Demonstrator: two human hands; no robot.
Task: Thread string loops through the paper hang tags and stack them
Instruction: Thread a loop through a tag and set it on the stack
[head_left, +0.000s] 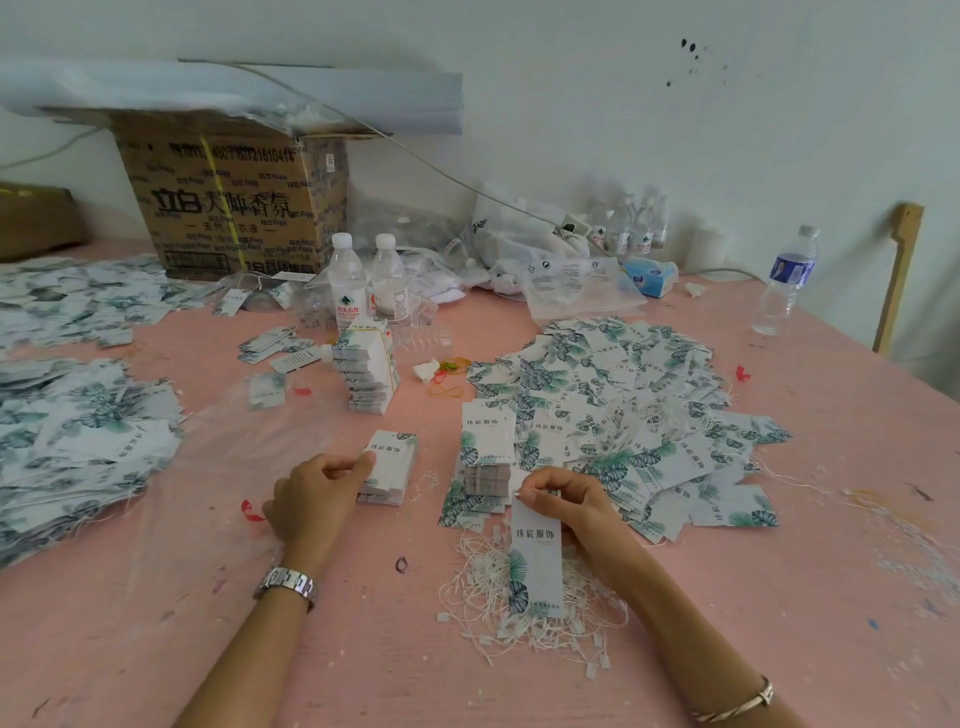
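My right hand pinches the top end of one white hang tag with green leaf print; the tag hangs over a tangle of white string loops. My left hand rests its fingertips on a small stack of tags lying on the pink table. Between my hands stands another neat stack of tags. Behind it spreads a big loose pile of tags.
A taller tag stack and two water bottles stand mid-table. More tags lie heaped at the left. A cardboard box, plastic bags and another bottle line the back. Rubber bands lie near the middle.
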